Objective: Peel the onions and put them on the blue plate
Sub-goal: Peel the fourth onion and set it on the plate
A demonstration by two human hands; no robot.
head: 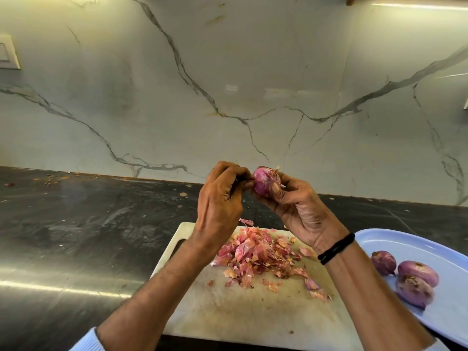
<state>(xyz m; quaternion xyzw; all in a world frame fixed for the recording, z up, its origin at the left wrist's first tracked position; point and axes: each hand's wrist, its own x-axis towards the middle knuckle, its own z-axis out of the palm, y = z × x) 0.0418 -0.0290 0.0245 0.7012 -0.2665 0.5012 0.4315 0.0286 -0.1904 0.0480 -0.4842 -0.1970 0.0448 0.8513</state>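
A small purple onion [264,182] is held up above the counter. My right hand [301,211] grips it from the right, thumb across its front. My left hand [222,198] has its fingers curled, and the fingertips pinch at the onion's left side. A flake of dry skin sticks up at the onion's top. The blue plate [405,243] lies at the right, partly cut off by the frame. Three peeled onions [415,278] sit together on it.
A white cutting board [228,315] lies under my forearms, with a heap of pink onion skins [258,257] on its far half. It rests on a dark, scuffed countertop [88,236]. A marble-patterned wall [228,84] stands behind.
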